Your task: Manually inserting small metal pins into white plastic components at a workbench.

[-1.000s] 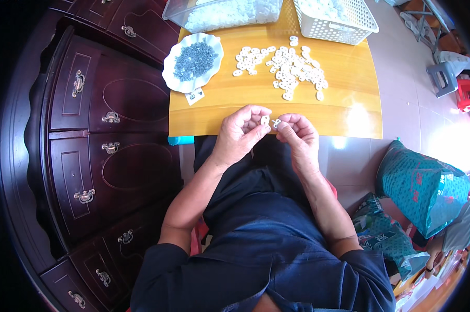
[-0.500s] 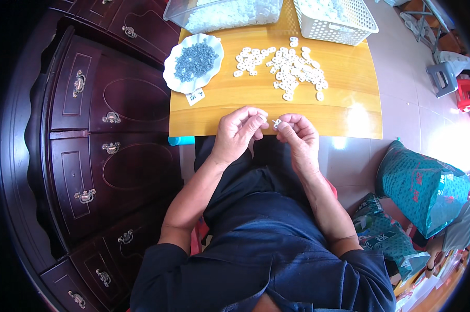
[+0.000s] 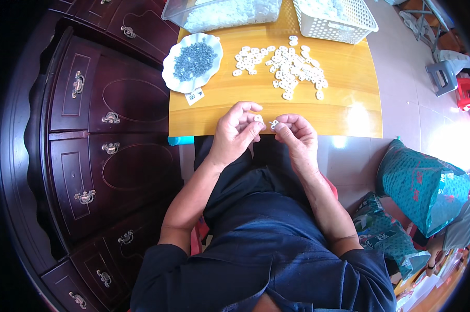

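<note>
My left hand [image 3: 236, 134] pinches a small white plastic piece [image 3: 257, 118] between thumb and fingers at the near edge of the yellow wooden table [image 3: 344, 112]. My right hand [image 3: 297, 136] holds a tiny metal part [image 3: 273, 124] right beside it, the two fingertips almost touching. A pile of several small white plastic pieces [image 3: 287, 67] lies farther back on the table. A white scalloped plate [image 3: 170, 78] at the left holds a heap of small grey metal parts [image 3: 194, 58].
A clear plastic tub [image 3: 219, 13] of white pieces and a white mesh basket [image 3: 339, 23] stand at the table's far edge. A dark wooden cabinet [image 3: 105, 140] with drawers is on my left. Teal bags [image 3: 424, 184] and a small stool [image 3: 445, 73] sit on the floor right.
Both hands stayed at the table's near edge; the fingers shifted slightly, bringing the white piece and the metal part closer together.
</note>
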### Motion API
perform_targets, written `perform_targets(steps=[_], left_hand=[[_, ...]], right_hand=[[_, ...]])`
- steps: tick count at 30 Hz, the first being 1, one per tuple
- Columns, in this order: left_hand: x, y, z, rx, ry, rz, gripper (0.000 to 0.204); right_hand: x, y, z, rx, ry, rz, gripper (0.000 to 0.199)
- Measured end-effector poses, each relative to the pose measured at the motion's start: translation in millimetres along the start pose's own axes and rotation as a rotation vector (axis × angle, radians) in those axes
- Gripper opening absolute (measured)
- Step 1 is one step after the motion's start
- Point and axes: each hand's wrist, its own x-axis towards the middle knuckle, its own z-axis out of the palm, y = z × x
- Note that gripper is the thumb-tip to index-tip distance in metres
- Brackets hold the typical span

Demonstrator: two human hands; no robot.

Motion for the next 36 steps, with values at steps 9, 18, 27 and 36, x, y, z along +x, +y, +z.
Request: perform_targets(steps=[9, 18, 27, 36], left_hand=[[-4.0, 0.6, -3.5, 0.103, -0.084, 0.057, 0.027], [-2.3, 0.9, -3.7, 0.175, -0.087, 0.103, 0.028], [-0.6, 3.3, -1.5, 0.224, -0.075, 0.138, 0.029], [1.0, 3.6, -0.1, 0.264, -0.105, 0.151, 0.028]], right_hand=[[-1.0, 1.8, -1.0, -0.019, -0.053, -0.025, 0.013], [-1.5, 3.0, -2.5, -0.030, -0.067, -0.033, 0.013], [-1.9, 4.0, -3.7, -0.039, -0.073, -0.026, 0.013], [-2.5, 2.2, 0.6, -0.035, -0.063, -0.003, 0.012]])
